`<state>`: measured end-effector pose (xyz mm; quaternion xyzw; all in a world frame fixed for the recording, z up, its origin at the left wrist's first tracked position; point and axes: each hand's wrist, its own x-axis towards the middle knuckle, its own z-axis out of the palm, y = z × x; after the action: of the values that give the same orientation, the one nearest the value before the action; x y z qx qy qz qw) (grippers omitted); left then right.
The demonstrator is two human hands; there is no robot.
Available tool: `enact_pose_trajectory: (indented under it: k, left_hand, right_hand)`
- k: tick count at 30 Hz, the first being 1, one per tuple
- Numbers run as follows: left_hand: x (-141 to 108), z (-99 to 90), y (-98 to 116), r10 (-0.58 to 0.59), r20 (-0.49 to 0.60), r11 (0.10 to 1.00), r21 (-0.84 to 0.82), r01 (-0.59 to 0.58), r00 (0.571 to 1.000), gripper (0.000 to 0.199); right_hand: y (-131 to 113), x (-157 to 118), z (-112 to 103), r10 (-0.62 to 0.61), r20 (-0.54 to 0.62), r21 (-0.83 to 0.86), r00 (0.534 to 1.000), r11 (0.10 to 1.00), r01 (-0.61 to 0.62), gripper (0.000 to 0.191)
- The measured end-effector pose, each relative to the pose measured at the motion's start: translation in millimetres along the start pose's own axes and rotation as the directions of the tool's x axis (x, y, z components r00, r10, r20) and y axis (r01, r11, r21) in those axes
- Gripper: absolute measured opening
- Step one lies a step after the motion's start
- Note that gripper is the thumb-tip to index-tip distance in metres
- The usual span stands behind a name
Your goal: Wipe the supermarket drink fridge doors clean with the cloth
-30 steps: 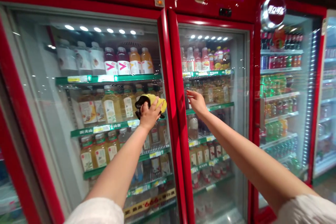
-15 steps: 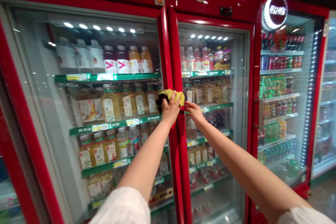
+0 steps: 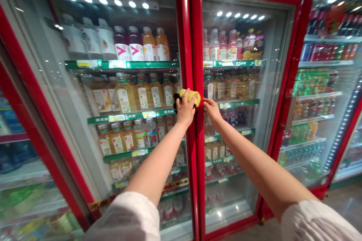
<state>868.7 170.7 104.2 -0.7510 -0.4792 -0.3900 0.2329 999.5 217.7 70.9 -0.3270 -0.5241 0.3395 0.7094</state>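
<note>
The left hand (image 3: 185, 112) grips a yellow-and-black cloth (image 3: 193, 96) at the red door frames (image 3: 199, 147); the right hand (image 3: 213, 112) is beside them, its fingers' grip unclear.

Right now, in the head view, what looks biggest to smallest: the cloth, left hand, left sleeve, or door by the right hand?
1. Door
2. Left sleeve
3. Cloth and left hand: too alike to rank

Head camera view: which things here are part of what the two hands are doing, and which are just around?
In use:
- yellow and black cloth, held under the left hand
- red door frames, at the cloth and the right hand's fingertips

Just around:
- bottles on shelves behind the glass
- neighbouring cooler at the picture's right
</note>
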Motion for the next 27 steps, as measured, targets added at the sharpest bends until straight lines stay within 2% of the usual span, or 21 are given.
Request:
enact_pose_trajectory:
  k: [3, 6, 11, 15, 18, 20, 25, 27]
  left_hand:
    - [-48.8, -1.0, -11.7, -0.095, 0.126, 0.984, -0.139, 0.113, 0.987, 0.062]
    - [-84.0, -0.7, -18.7, -0.213, 0.168, 0.957, -0.164, 0.241, 0.962, 0.057]
    - [-104.4, 6.9, -16.2, -0.432, 0.147, 0.881, -0.143, 0.452, 0.89, 0.047]
    - [-120.6, 10.8, -15.3, -0.519, 0.182, 0.831, -0.121, 0.543, 0.835, 0.042]
    - [-135.5, 11.9, -15.7, -0.516, 0.236, 0.827, -0.111, 0.551, 0.823, 0.041]
    - [-143.1, 12.7, -12.5, -0.487, 0.282, 0.836, -0.121, 0.535, 0.826, 0.042]
    - [-147.1, 12.3, 16.8, -0.281, 0.398, 0.874, -0.27, 0.404, 0.873, 0.048]
    - [-144.6, 9.3, 33.7, -0.19, 0.415, 0.871, -0.348, 0.348, 0.89, 0.048]
  right_hand:
    - [3.0, -0.4, 13.5, 0.032, -0.088, -0.062, 0.996, 0.997, -0.037, 0.024]
    - [1.3, 0.5, 21.1, 0.048, -0.152, -0.143, 0.987, 0.987, -0.07, 0.017]
    - [-8.0, 1.3, 21.3, 0.038, -0.168, -0.253, 0.985, 0.964, -0.081, 0.024]
    - [-15.8, -4.8, 21.9, 0.014, -0.155, -0.284, 0.988, 0.957, -0.058, 0.023]
    - [-23.2, -17.4, 14.8, -0.017, -0.131, -0.285, 0.991, 0.958, -0.021, 0.022]
    - [-31.0, -29.2, 2.6, -0.039, -0.105, -0.288, 0.994, 0.958, 0.007, 0.022]
    - [-62.1, -63.9, -48.0, -0.065, -0.036, -0.318, 0.997, 0.947, 0.05, 0.026]
    - [-78.4, -80.5, -73.2, -0.072, 0.023, -0.267, 0.997, 0.961, 0.076, 0.027]
